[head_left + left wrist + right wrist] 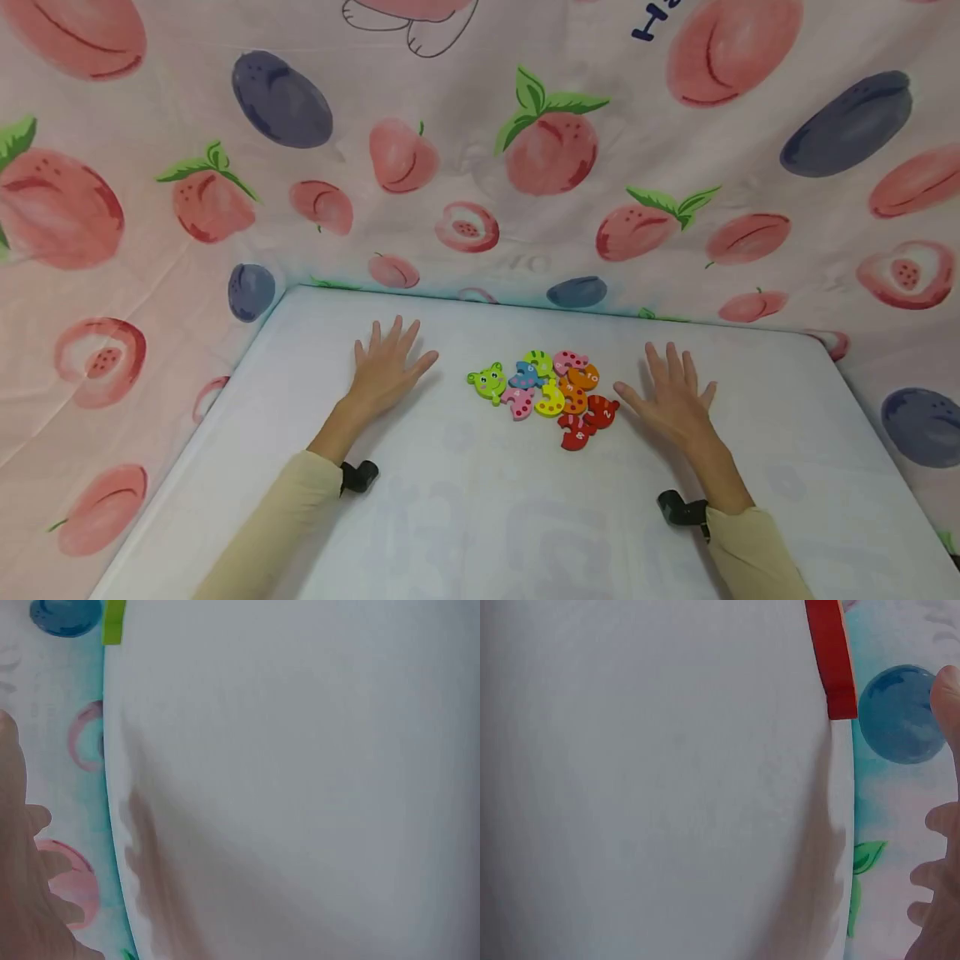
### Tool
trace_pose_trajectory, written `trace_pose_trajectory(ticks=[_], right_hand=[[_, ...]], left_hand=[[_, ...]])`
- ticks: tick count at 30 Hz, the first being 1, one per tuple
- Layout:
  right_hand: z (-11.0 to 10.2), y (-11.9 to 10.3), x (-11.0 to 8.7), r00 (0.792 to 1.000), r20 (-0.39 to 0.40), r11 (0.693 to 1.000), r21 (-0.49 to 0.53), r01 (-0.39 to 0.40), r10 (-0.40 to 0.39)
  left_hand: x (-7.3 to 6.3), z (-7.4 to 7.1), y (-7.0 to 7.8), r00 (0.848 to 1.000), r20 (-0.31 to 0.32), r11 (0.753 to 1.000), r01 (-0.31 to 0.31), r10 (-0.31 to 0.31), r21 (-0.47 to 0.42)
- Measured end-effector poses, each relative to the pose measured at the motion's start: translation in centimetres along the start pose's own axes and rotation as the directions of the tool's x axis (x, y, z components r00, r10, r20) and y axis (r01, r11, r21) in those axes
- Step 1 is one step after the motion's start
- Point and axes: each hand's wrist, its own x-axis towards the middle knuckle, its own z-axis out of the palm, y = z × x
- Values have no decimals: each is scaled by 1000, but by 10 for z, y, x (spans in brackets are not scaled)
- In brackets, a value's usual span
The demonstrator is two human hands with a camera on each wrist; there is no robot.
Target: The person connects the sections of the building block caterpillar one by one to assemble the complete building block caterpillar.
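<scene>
Beige sleeves point(273, 521) lead to splayed hands point(381, 377) point(675, 404) flanking numbered pieces point(551, 402), fruit-print cloth point(457, 108) beyond.

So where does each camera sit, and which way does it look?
Head: on the person's head, looking forward and down at the white table, colourful pieces and fruit-print cloth; both sleeves, left grip and right grip show.
Left wrist: on that wrist, looking across the table; part of the left grip and a green piece show.
Right wrist: likewise, with part of the right grip and a red piece.
Shared: both wrist views show table and cloth.
</scene>
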Motion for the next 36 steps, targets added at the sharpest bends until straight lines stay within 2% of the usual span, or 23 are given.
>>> trace_pose_trajectory(ticks=[4,6,8,11,15,19,22,25,27,30,34,36], right_hand=[[3,-2,1,1000,1,999,47,18,-18],[5,-3,2,1000,-3,996,89,28,-28],[7,-4,1,999,-8,988,145,45,-44],[11,-5,-1,998,-8,967,248,63,-63],[13,-10,-6,999,17,916,400,30,-40],[20,-16,-13,998,62,820,572,-29,-8],[28,-19,-15,997,71,757,653,-20,-36],[35,-20,-16,995,62,738,674,15,-77],[38,-20,-16,994,65,741,672,20,-86],[41,-18,-18,993,92,747,665,-2,-79],[45,-17,-22,992,107,779,626,-12,-71],[45,-18,-23,992,90,790,613,11,-84]], left_hand=[[-1,4,12,1000,19,997,5,-3,-81],[-2,6,18,1000,29,988,8,-4,-152],[-2,9,24,999,35,972,15,-7,-235],[-3,18,33,999,38,932,19,-6,-361],[-5,31,45,999,28,890,-6,21,-456],[-10,40,56,997,27,855,-49,73,-516],[-15,46,62,991,58,866,-78,123,-495],[-20,50,65,976,87,905,-149,199,-398],[-22,53,67,965,110,929,-194,239,-315],[-26,55,70,951,134,945,-248,279,-214],[-31,55,73,947,150,954,-263,284,-144],[-33,53,74,948,154,958,-262,278,-114]])
